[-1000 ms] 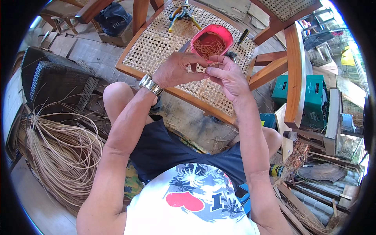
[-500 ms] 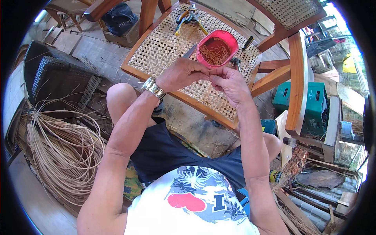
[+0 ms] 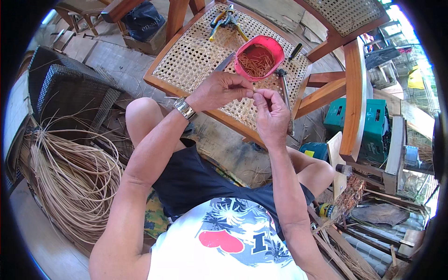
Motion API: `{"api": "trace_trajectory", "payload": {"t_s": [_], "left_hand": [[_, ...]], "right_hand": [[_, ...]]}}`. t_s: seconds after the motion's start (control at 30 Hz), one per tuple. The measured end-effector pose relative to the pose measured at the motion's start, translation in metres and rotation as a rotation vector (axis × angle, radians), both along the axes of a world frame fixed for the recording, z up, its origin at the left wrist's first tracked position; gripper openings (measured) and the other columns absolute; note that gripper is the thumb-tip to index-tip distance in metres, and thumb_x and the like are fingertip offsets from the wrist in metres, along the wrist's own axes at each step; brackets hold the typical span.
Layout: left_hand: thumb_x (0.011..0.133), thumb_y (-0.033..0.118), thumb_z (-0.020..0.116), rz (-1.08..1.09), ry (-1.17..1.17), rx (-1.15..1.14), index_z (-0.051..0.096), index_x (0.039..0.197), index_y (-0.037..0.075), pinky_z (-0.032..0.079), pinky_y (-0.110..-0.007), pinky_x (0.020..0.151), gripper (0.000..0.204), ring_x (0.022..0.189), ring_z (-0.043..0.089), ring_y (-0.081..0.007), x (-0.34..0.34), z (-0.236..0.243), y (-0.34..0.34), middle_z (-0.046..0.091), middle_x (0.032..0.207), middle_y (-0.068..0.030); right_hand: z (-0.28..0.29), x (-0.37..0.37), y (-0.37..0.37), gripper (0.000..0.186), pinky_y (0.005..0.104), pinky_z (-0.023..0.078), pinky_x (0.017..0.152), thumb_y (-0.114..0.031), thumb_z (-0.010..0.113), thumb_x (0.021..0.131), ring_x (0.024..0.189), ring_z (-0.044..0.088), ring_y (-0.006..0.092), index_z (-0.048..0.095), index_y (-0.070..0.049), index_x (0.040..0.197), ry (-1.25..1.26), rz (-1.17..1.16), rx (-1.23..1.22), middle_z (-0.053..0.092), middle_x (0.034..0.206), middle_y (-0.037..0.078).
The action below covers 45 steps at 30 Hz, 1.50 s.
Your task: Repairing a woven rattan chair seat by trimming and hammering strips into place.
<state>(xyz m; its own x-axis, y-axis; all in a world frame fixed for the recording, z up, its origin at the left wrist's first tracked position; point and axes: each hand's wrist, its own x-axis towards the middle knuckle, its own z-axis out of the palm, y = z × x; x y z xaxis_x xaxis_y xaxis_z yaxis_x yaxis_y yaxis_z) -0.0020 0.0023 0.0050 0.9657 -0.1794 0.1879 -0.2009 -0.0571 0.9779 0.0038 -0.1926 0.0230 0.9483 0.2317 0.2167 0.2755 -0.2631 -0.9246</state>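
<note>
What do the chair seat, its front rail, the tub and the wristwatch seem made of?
Chair seat: likely woven cane, matte; pale open lattice.
Front rail: wood, probably varnished; orange-brown, slight sheen.
Tub: probably plastic, smooth; bright pink-red, thin wall.
Wristwatch: apparently polished metal; silvery links, bright glints. Exact metal unclear.

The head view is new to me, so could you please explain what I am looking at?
There is no machine: these are a person's bare left hand and right hand, seen from a fisheye camera worn on the head and looking down, so straight edges bend. The hands meet above a woven chair seat; anything between their fingers is too small to make out. On the seat are pliers, a hammer and a pink tub holding thin brown sticks.
</note>
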Motion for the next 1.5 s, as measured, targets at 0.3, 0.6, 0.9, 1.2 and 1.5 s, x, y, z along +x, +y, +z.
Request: {"api": "trace_trajectory", "payload": {"t_s": [0.3, 0.6, 0.9, 1.2, 1.5], "left_hand": [[0.089, 0.024, 0.079, -0.101, -0.066, 0.482, 0.078, 0.106, 0.004, 0.054, -0.036, 0.077, 0.026, 0.084, 0.071, -0.0231, -0.016, -0.003, 0.017, 0.074, 0.094, -0.0096], [0.085, 0.022, 0.073, -0.182, -0.12, 0.85, 0.074, 0.088, 0.007, 0.055, -0.047, 0.078, 0.016, 0.088, 0.071, -0.0342, -0.012, -0.031, 0.013, 0.072, 0.089, -0.013], [0.091, 0.016, 0.064, -0.123, -0.153, 0.733, 0.069, 0.094, 0.007, 0.056, -0.047, 0.079, 0.01, 0.09, 0.071, -0.0345, -0.009, -0.024, -0.007, 0.071, 0.092, -0.0152], [0.098, 0.02, 0.058, -0.101, -0.195, 0.718, 0.065, 0.096, 0.006, 0.053, -0.047, 0.079, 0.015, 0.09, 0.069, -0.0346, -0.006, -0.025, -0.009, 0.067, 0.09, -0.0124], [0.098, 0.02, 0.058, -0.117, -0.143, 0.749, 0.068, 0.099, 0.005, 0.053, -0.047, 0.083, 0.018, 0.092, 0.069, -0.0353, -0.003, -0.027, -0.007, 0.07, 0.095, -0.014]], "right_hand": [[-0.02, -0.021, -0.026, 0.01, 0.0293, 0.052, 0.07, -0.005, 0.067, 0.098, 0.077, 0.065, 0.0114, 0.07, 0.002, 0.103, 0.095, 0.026, -0.282, 0.072, 0.084, 0.009], [-0.049, -0.032, -0.023, 0.009, 0.0418, 0.054, 0.075, -0.007, 0.069, 0.094, 0.082, 0.069, 0.0329, 0.069, -0.001, 0.1, -0.011, 0.097, -0.429, 0.07, 0.092, 0.016], [-0.049, -0.028, -0.02, 0.01, 0.0459, 0.05, 0.074, -0.008, 0.068, 0.094, 0.082, 0.065, 0.0378, 0.069, 0.0, 0.099, -0.037, 0.145, -0.484, 0.065, 0.087, 0.018], [-0.048, -0.03, -0.016, 0.009, 0.0486, 0.049, 0.073, -0.005, 0.065, 0.093, 0.08, 0.063, 0.0404, 0.068, 0.0, 0.099, -0.115, 0.133, -0.531, 0.063, 0.087, 0.02], [-0.055, -0.033, -0.01, 0.011, 0.0513, 0.049, 0.078, -0.007, 0.061, 0.093, 0.088, 0.062, 0.042, 0.063, 0.001, 0.099, -0.155, 0.08, -0.596, 0.062, 0.092, 0.021]]}}
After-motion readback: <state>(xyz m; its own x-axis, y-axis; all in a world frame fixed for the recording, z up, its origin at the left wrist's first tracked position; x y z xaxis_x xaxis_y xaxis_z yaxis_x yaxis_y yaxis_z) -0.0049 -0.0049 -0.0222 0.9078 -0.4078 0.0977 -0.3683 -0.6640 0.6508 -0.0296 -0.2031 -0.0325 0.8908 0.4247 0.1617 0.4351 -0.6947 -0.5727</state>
